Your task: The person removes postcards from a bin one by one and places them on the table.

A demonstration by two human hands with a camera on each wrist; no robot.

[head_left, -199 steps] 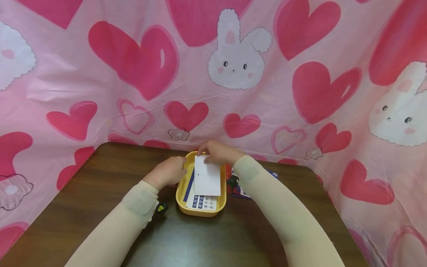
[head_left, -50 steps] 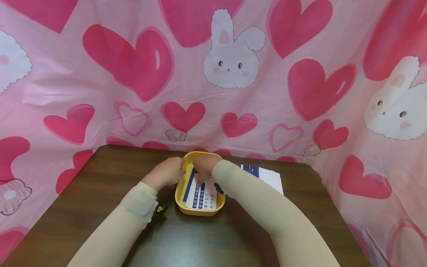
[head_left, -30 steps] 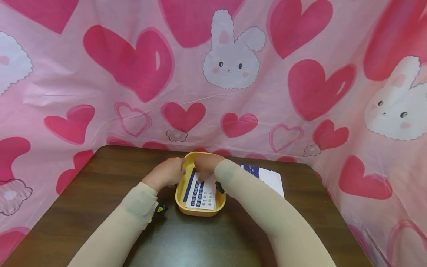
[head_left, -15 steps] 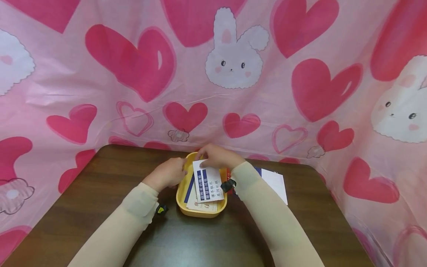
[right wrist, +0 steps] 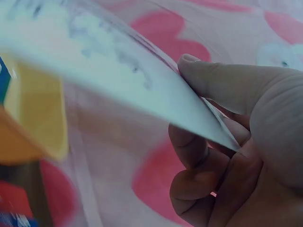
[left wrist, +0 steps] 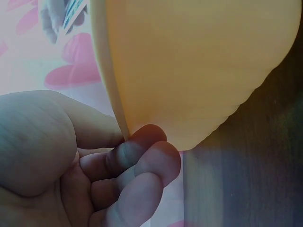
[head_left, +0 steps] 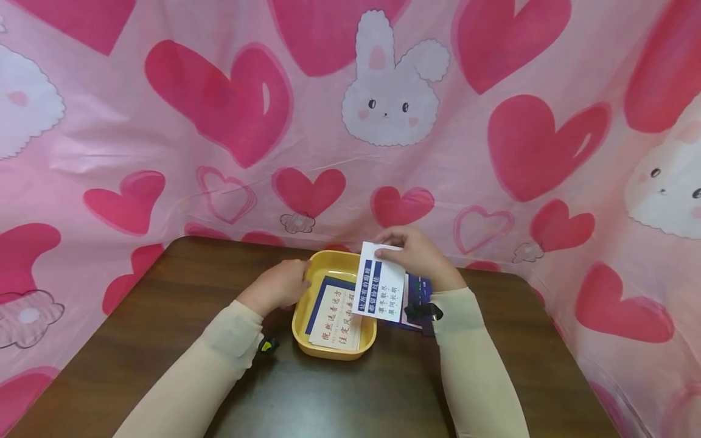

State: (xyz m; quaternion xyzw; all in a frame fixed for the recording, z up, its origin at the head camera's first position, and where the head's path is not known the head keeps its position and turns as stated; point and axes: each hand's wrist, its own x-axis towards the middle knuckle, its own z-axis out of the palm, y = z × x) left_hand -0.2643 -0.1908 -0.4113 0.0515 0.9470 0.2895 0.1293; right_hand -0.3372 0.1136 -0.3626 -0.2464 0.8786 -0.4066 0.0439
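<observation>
In the head view, my right hand (head_left: 420,254) holds a white card (head_left: 383,281) with blue bars and printed characters, raised over the right rim of a yellow plastic tray (head_left: 334,353). The right wrist view has the thumb on one face of the card (right wrist: 156,94) and curled fingers under the other. My left hand (head_left: 278,285) pinches the tray's left rim; in the left wrist view its thumb and fingertips meet at the edge of the tray wall (left wrist: 199,71). Inside the tray lie a cream card (head_left: 334,313) with reddish characters and a dark blue card (head_left: 320,304) beneath it.
Right of the tray, several dark blue cards (head_left: 420,287) lie on the brown wooden table (head_left: 230,383), partly covered by the right hand and its card. A pink cloth (head_left: 317,146) with hearts and rabbits hangs behind the table. A black wrist device (head_left: 267,345) shows by the left sleeve.
My right hand has lifted the blue-barred card out of the tray and carried it right, uncovering the cream card. Earlier it moved a blank white card to the right-hand pile. My left hand stays put.
</observation>
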